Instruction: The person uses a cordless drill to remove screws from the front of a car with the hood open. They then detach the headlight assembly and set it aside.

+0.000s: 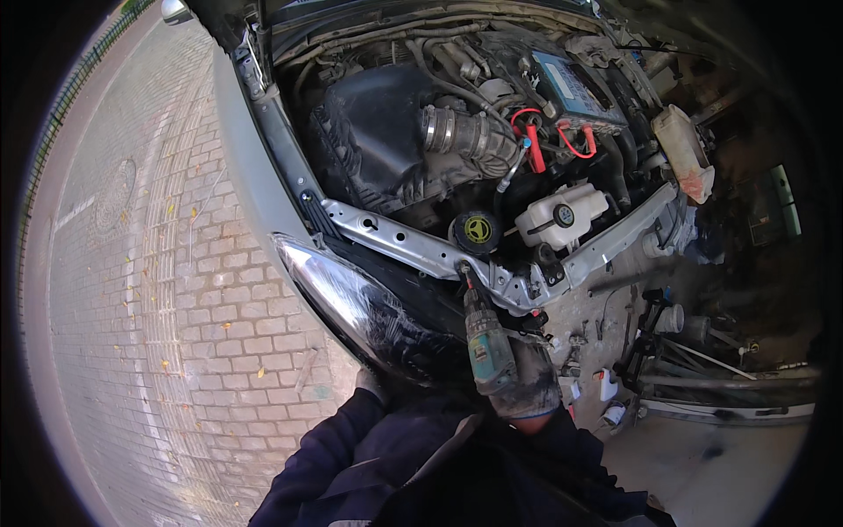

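Note:
My right hand [533, 379], in a dirty grey work glove, grips a teal and black cordless drill [488, 344]. Its nose points away from me and meets the silver metal crossbeam [413, 251] at the front of a car's engine bay, near a bolt. Just left of the drill lies the headlight [338, 288], its lens glossy and scuffed. My left hand [370, 384] is at the headlight's near lower edge, mostly covered by my sleeve and the car, so its fingers are hidden. Behind the beam sits a round black cap [477, 230] with a yellow symbol.
The engine bay holds a black air filter box [373, 123], a ribbed intake hose [465, 136], a battery [575, 88] with red cables and a white reservoir [562, 215]. Brick paving [237, 325] runs along the left. Tools and loose parts litter the floor at right, beside a bumper bar [729, 411].

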Available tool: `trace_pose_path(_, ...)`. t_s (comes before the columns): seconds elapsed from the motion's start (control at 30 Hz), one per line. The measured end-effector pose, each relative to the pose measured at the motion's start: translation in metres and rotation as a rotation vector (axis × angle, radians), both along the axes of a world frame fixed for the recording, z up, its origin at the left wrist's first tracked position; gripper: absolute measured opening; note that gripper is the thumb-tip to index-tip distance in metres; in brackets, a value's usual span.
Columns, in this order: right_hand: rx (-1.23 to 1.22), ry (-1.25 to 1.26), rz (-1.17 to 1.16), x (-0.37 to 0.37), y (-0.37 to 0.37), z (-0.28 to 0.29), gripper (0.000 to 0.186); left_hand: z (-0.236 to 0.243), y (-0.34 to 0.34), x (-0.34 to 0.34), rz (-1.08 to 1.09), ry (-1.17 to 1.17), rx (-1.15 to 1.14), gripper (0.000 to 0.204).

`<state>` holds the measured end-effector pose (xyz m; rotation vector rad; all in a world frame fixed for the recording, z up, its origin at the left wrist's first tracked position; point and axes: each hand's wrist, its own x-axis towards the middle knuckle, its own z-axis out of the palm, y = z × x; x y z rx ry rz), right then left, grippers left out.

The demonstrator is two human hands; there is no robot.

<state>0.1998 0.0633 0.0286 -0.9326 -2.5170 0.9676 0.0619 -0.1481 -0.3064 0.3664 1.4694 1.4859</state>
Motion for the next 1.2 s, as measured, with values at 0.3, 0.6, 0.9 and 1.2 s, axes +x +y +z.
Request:
trace_pose_path(0.3, 0.123, -0.159, 0.028, -0.020, 0.001, 0.048, 0.055, 0.082, 0.023, -0.003, -0.504, 1.067, -0.395, 0.067)
trace_pose_path(0.6, 0.256, -0.311, 0.432, -0.023, 0.043, 0.091, 0.044, 0.093, 0.020, 0.006, -0.119, 0.474, -0.013, 0.064)
trace_pose_path(0.9, 0.124, -0.533, 0.425, -0.060, 0.075, 0.145, 0.048, 0.067, 0.020, 0.018, 0.271, -0.316, 0.089, 0.058)
trace_pose_path(1.2, 0.304, -0.644, 0.605, -0.111, 0.091, 0.171, 0.046, 0.077, 0.026, 0.027, 0.642, -1.190, 0.365, 0.053)
